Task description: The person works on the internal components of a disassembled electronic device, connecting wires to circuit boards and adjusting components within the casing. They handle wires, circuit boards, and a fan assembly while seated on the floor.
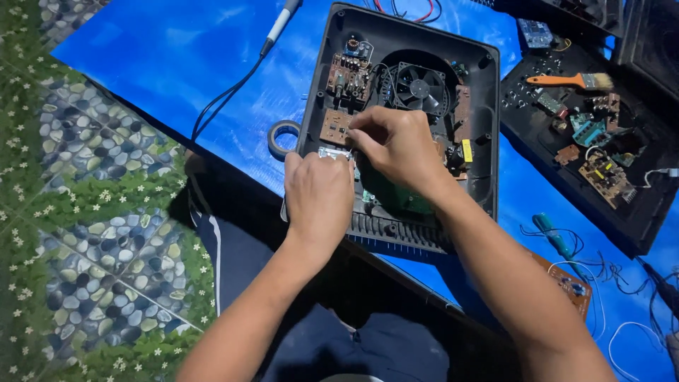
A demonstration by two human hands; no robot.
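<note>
Black casing (488, 127): circuit boards (349, 76), fan (419, 88)

labels | one small yellow rectangular label (467, 151) is seen inside the opened black appliance case (488, 106), at its right side, just beside the wrist of the right hand (396, 145) | packages: none seen | signs: none seen | screens: none seen

pebble-patterned floor (92, 212), blue mat (170, 56)
</note>
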